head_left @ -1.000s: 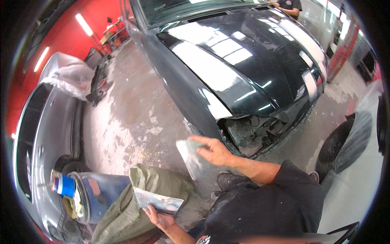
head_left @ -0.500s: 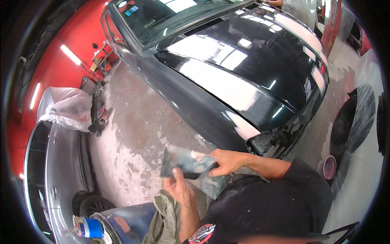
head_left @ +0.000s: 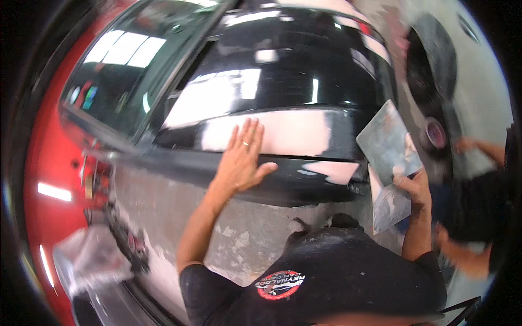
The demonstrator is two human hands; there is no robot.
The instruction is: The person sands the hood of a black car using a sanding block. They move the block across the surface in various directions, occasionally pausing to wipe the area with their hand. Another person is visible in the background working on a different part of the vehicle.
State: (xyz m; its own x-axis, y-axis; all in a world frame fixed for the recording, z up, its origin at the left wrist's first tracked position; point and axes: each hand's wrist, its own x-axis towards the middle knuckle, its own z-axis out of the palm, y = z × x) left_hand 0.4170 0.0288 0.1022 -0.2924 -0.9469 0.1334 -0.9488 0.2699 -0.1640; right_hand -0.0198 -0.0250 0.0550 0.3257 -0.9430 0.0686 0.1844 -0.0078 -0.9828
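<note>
In front of me is a black car hood (head_left: 283, 60) with a pale pink patch (head_left: 296, 130) along its near side. My left hand (head_left: 242, 157) is spread flat, its fingers over this patch and its palm over the dark fender (head_left: 217, 163). Whether the palm presses on the panel is hard to tell. On the right, my right hand (head_left: 416, 187) grips a flat grey plate (head_left: 383, 141) with pale paste smeared near its edge. A second grey plate (head_left: 392, 209) hangs below it, apparently in the same grip.
Another person's arms (head_left: 462, 252) appear at the right edge, blurred. A round tub (head_left: 433, 134) stands on the floor beyond the plates. Left lie the windshield (head_left: 119, 70), a red wall (head_left: 49, 201) and plastic sheeting (head_left: 95, 261) over a grey car.
My left hand has let go of the plate and moved up over the hood. My right hand has carried the plates to the right. The view has turned and come nearer to the hood.
</note>
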